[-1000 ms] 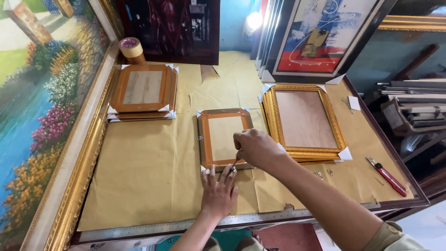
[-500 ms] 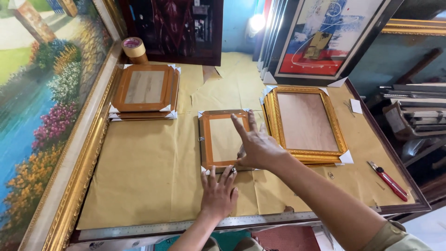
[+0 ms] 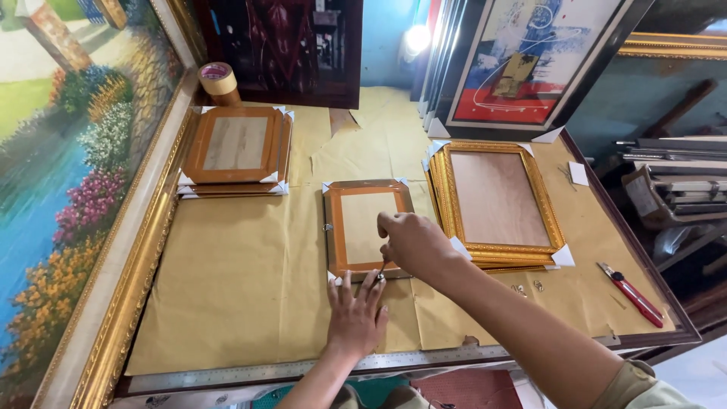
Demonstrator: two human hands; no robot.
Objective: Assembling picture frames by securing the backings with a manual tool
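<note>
Pinched fingers of the right hand point(image 3: 413, 244) grip a small, thin tool at the bottom edge of the small orange-brown picture frame point(image 3: 367, 227); the tool is too hidden and too small to name. Just left of and below that grip, the left hand point(image 3: 356, 318) lies flat and open on the brown paper-covered table point(image 3: 242, 288), its fingertips point(image 3: 369, 282) touching the frame's near edge and holding nothing.

That frame lies flat directly under the grip, long axis running away from the person, with white corner protectors and a pale tan panel inside an orange border.

Far left of the grip stands a large gilt-framed landscape painting point(image 3: 68, 174), then a stack of brown frames point(image 3: 236, 148) with a roll of tape point(image 3: 218, 79) behind. Right of the grip lies a gold ornate frame point(image 3: 496, 201), and farther right a red utility knife point(image 3: 630, 294).
</note>
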